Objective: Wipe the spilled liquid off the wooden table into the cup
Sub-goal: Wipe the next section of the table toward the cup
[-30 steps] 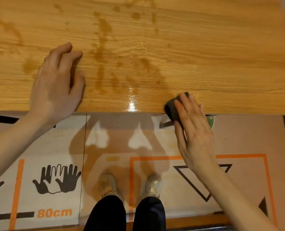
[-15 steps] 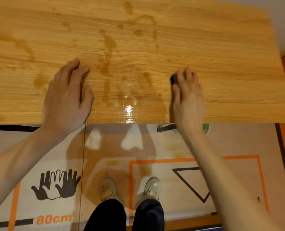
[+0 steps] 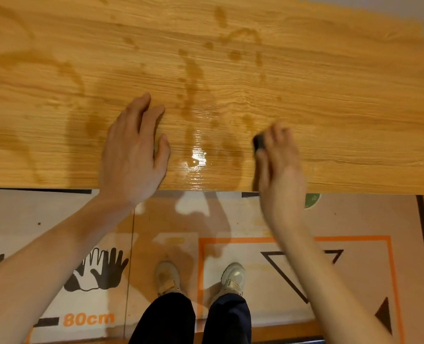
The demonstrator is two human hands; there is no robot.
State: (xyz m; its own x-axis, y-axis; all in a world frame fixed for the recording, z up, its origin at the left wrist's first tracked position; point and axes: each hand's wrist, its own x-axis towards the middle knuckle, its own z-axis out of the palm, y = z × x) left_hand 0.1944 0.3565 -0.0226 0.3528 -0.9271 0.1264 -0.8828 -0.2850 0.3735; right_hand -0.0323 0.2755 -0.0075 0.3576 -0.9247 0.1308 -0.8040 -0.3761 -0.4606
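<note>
Where the desk catches the light: one glossy wet patch of spilled liquid point(image 3: 197, 157) lies near the front edge, at about 6 o'clock on the wooden desk point(image 3: 342, 108), between the two hands.
Spill beyond the patch: darker streaks and drops point(image 3: 193, 70) run from it toward 12 o'clock, with a scatter of spots near the far edge; faint curved smears mark the side at 9 o'clock. They are too many and too merged to count.
Wiper: one dark sponge-like pad point(image 3: 258, 142), only its left end showing, pressed on the desk at 3 o'clock from the wet patch.
Right hand point(image 3: 281, 175): its grip is closed down over the pad, fingers curled on top; the hand is blurred.
Left hand point(image 3: 134, 155): lies flat, palm down on the desk at 9 o'clock from the wet patch, fingers spread slightly, holding nothing.
Cup: one green rim point(image 3: 312, 200) peeks out just below the front edge, beside the right wrist; whether it is the cup, or what it holds, cannot be told.
Floor: a printed mat point(image 3: 354, 269) with orange lines, a black triangle, a hand-outline drawing and the mark "80cm".
Person: two pale shoes point(image 3: 233, 276) and two dark trouser legs at 6 o'clock.
</note>
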